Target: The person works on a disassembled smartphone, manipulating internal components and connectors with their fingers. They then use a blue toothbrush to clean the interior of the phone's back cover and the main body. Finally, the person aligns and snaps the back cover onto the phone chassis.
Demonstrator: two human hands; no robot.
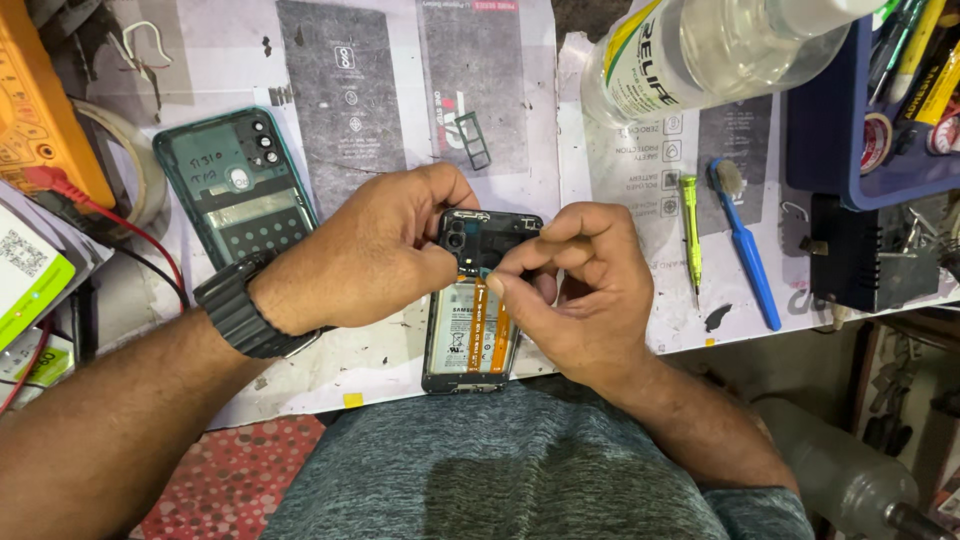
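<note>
An opened phone (472, 340) lies back-up at the near edge of the bench, its white battery and two orange flex strips showing. My left hand (370, 250), with a black watch on the wrist, grips the phone's upper left corner by the camera block. My right hand (585, 290) pinches the black upper cover plate (492, 238) with thumb and forefinger near the top of the flex strips. The phone's dark green back cover (235, 185) rests inside-up to the left, apart from both hands.
A green screwdriver (690, 230) and a blue brush (745, 245) lie to the right on the paper-covered bench. A clear liquid bottle (700, 50) lies at the top. A blue tool tray (870, 110) stands at top right, an orange meter (40, 100) with red lead at left.
</note>
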